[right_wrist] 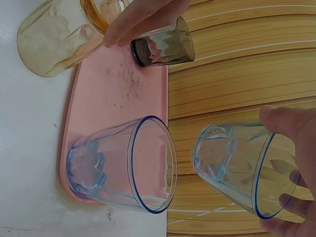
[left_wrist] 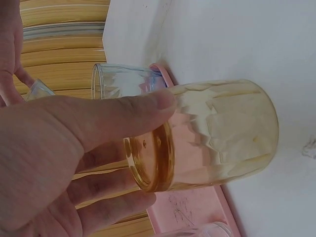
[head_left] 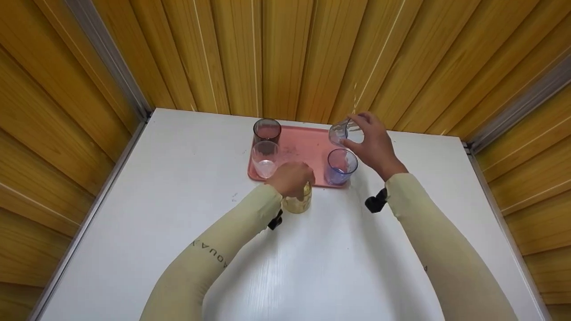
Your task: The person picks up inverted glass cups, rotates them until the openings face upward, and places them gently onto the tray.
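My left hand (head_left: 291, 179) grips a yellow tinted glass (left_wrist: 229, 131) by its thick amber base, the glass upside down at the front edge of a pink tray (head_left: 308, 149). With fingers and thumb at the blue rim, my right hand (head_left: 374, 145) holds a clear bluish glass (right_wrist: 224, 153) at the tray's back right corner, its bottom toward the tray. Just in front of it, a blue-violet glass (head_left: 340, 169) stands upright on the tray. On the tray's left side are a dark grey glass (head_left: 266, 130) and, before it, a clear glass (head_left: 265, 161).
The tray lies on a white table (head_left: 187, 178) near its back edge. Wood-patterned panels (head_left: 285, 58) rise behind and at both sides, with metal strips (head_left: 517, 107) in the corners. Dark smudges mark the tray's surface.
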`<act>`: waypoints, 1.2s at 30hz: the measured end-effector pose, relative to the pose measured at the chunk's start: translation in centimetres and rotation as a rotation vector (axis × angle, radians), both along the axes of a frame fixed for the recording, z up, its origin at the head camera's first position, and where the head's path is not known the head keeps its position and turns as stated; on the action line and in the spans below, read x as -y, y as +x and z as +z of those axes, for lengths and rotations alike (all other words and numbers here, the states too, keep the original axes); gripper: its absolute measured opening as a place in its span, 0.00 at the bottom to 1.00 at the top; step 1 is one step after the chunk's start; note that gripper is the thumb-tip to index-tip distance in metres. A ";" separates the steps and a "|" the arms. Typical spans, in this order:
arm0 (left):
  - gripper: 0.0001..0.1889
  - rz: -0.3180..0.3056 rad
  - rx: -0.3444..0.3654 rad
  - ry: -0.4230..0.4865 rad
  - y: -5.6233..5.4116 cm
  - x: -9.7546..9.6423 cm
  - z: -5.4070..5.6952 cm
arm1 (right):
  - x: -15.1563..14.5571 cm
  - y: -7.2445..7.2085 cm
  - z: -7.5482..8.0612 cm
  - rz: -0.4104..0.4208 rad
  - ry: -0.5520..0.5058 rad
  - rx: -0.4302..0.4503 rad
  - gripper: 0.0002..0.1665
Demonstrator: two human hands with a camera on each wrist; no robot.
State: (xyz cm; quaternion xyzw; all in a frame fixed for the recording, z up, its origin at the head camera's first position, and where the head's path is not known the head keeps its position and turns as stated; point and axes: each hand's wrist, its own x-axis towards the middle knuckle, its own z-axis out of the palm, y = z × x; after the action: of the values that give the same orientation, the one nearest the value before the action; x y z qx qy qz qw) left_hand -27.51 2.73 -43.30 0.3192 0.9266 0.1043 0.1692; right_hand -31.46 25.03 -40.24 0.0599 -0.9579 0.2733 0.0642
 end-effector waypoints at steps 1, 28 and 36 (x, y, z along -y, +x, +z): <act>0.22 -0.003 -0.002 0.001 0.0 0.0 0.0 | 0.0 -0.1 0.0 -0.003 0.000 0.006 0.40; 0.22 0.009 0.022 0.017 0.0 -0.3 0.1 | -0.5 -2.5 -0.9 -0.022 0.027 0.085 0.40; 0.23 0.007 0.014 0.018 -0.1 -0.2 0.1 | -0.2 -3.1 -1.0 -0.035 0.003 0.135 0.40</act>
State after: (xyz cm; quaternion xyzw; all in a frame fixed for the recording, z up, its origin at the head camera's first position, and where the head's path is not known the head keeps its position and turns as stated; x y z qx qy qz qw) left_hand -27.60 2.97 -43.20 0.3167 0.9255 0.1155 0.1724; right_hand -34.58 25.23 -41.28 0.0247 -0.9614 0.2742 0.0039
